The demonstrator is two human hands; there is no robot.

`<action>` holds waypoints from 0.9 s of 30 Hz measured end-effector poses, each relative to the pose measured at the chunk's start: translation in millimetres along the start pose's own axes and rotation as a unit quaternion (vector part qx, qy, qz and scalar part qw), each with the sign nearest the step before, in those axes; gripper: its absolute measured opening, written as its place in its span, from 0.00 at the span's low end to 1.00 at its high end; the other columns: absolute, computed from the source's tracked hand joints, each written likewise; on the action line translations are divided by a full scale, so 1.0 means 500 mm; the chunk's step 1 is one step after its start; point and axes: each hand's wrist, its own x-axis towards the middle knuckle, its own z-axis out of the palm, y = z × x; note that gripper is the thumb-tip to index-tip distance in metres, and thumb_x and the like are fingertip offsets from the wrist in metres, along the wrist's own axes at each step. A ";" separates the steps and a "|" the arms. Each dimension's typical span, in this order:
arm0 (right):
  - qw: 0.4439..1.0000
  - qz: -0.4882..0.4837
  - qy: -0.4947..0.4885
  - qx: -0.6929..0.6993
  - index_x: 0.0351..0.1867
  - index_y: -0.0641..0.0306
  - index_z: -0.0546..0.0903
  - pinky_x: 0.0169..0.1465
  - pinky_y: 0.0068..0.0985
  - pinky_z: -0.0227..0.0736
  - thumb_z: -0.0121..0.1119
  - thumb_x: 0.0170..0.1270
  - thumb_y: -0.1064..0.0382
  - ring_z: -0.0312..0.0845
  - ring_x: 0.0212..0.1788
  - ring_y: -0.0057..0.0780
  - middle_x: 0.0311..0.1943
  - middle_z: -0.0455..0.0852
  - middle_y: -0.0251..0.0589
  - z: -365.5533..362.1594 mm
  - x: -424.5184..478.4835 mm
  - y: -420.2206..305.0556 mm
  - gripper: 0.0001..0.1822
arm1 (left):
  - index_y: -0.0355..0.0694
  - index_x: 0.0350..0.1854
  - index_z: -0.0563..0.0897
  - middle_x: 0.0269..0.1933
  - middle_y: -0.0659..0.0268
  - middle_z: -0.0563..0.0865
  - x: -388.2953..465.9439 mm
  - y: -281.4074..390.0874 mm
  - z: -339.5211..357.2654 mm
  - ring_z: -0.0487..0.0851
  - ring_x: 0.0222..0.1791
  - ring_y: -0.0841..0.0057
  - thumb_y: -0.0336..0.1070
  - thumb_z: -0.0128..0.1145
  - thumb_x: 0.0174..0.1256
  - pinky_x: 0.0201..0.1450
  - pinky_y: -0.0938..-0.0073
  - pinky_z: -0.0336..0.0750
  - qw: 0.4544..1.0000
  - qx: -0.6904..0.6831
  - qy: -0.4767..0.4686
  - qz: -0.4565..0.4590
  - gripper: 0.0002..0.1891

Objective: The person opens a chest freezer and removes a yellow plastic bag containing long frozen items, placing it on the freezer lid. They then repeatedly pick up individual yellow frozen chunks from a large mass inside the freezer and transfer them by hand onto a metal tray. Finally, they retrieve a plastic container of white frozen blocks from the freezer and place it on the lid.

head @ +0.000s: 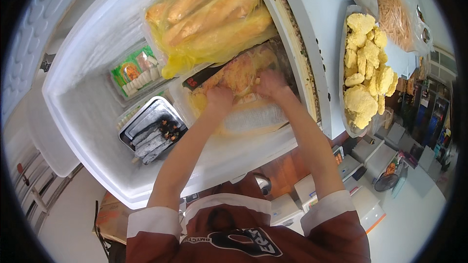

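Observation:
Inside an opened white chest freezer [84, 117], both hands rest on a clear plastic bag of yellowish breaded food [241, 69]. My left hand [220, 96] is at the bag's near left part, its fingertips hidden against the plastic. At the bag's right side is my right hand [270, 83], fingers curled at the plastic; how firmly they grip is unclear. Above the bag lies a yellow plastic bag of long bread loaves [215, 18]. A metal tray [157, 131] with dark, frosted sticks of food sits left of my left forearm, below a green-labelled pack [135, 71].
The freezer's raised lid [40, 14] is at the upper left. On a white surface to the right stand a long tray of yellow breaded pieces [365, 69] and a clear bag of thin, pale sticks [395, 14]. A cardboard box [113, 215] lies below the freezer's left corner.

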 end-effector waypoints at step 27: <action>0.994 0.053 -0.074 -0.055 0.54 0.54 0.87 0.60 0.39 0.82 0.71 0.56 0.52 0.86 0.59 0.41 0.51 0.91 0.46 -0.027 -0.044 -0.033 0.24 | 0.35 0.49 0.84 0.46 0.50 0.89 -0.091 0.107 -0.022 0.88 0.49 0.53 0.38 0.56 0.71 0.45 0.53 0.83 0.961 -0.270 0.062 0.016 0.13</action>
